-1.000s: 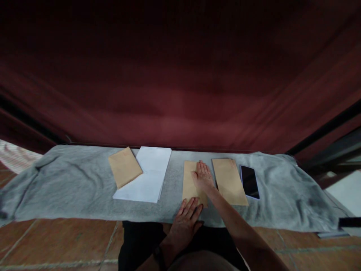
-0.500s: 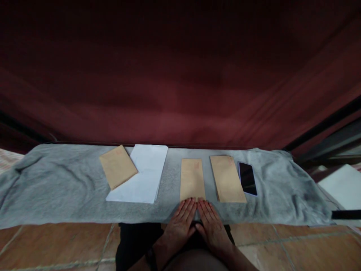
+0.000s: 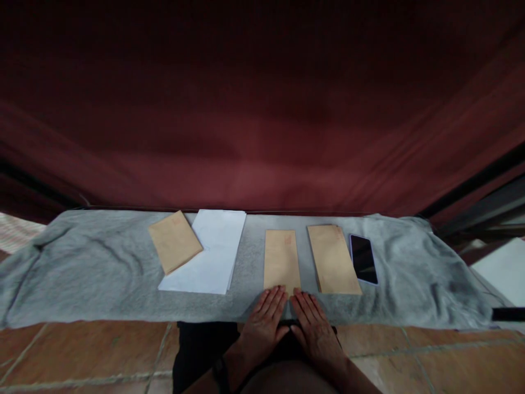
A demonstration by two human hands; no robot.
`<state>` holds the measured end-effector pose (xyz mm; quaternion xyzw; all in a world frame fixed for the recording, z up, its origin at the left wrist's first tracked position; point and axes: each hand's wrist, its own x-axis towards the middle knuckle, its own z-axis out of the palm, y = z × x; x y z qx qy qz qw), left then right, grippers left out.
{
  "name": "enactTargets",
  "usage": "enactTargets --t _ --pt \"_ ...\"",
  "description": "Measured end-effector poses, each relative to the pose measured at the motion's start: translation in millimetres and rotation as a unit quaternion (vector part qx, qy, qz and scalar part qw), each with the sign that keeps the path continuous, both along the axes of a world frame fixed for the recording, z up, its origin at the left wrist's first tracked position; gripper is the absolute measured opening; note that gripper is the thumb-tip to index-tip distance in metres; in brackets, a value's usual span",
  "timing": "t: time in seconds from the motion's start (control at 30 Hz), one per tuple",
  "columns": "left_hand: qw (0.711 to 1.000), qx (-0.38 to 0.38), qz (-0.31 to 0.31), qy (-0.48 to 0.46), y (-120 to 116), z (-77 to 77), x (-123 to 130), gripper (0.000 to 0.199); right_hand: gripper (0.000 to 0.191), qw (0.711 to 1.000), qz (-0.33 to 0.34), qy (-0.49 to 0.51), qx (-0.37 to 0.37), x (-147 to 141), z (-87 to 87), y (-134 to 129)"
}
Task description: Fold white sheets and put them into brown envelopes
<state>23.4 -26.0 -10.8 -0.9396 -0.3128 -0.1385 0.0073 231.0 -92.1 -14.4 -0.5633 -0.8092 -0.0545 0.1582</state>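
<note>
A brown envelope (image 3: 281, 257) lies upright on the grey cloth in the middle, its near end under the fingertips of both hands. My left hand (image 3: 264, 319) lies flat, palm down, with fingers stretched out. My right hand (image 3: 314, 323) rests flat beside it, a small gap between the two. To the right sits a stack of brown envelopes (image 3: 334, 259), with a dark-screened phone (image 3: 363, 260) close beside it. On the left, white paper sheets (image 3: 213, 254) lie partly under another stack of brown envelopes (image 3: 175, 242), which is turned at an angle.
The grey cloth (image 3: 94, 262) is wrinkled at both ends. Behind it hangs a dark red fabric (image 3: 262, 137). A white object (image 3: 502, 271) stands at the far right, near dark bars. Terracotta floor tiles (image 3: 102, 350) show below the front edge.
My hands have moved slightly apart, the right one shifting rightward. The whole view has moved a little; the envelopes, paper and phone keep their places on the cloth.
</note>
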Motion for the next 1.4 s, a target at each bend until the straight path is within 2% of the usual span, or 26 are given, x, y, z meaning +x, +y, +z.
enactTargets --t 0.13,0.23,0.37,0.53,0.8,1.13,1.27,1.4 --pt "1.000 -0.028 -0.007 0.000 5.6 5.4 14.5 0.067 0.065 1.000 -0.008 0.005 0.011 -0.5 -3.6 6.7" --pt "0.998 -0.047 -0.034 0.015 18.4 12.1 8.6 0.061 0.065 1.000 -0.008 0.004 0.005 1.0 -5.6 9.6" --pt "0.999 -0.030 -0.007 0.014 34.6 12.2 4.4 0.059 0.066 1.000 -0.008 0.007 0.004 1.6 -7.9 8.9" --pt "0.999 -0.028 0.028 0.005 55.7 5.1 29.6 0.056 0.065 1.000 -0.013 0.017 0.001 -0.2 -8.5 7.8" --pt "0.996 -0.053 0.066 -0.010 107.3 2.0 69.9 0.055 0.066 1.000 -0.010 0.000 -0.012 -3.7 0.9 9.6" --pt "0.992 -0.072 0.094 -0.044 156.7 -1.9 91.8 0.061 0.069 0.999 -0.023 -0.007 -0.024 -5.4 5.6 10.3" --pt "0.991 -0.069 0.107 -0.049 163.7 -4.2 90.8 0.060 0.069 0.999 -0.023 -0.011 -0.019 -5.6 5.7 11.2" --pt "0.991 -0.064 0.117 -0.032 149.5 -1.4 85.3 0.058 0.067 0.999 -0.026 -0.018 -0.015 -5.5 4.4 11.3"
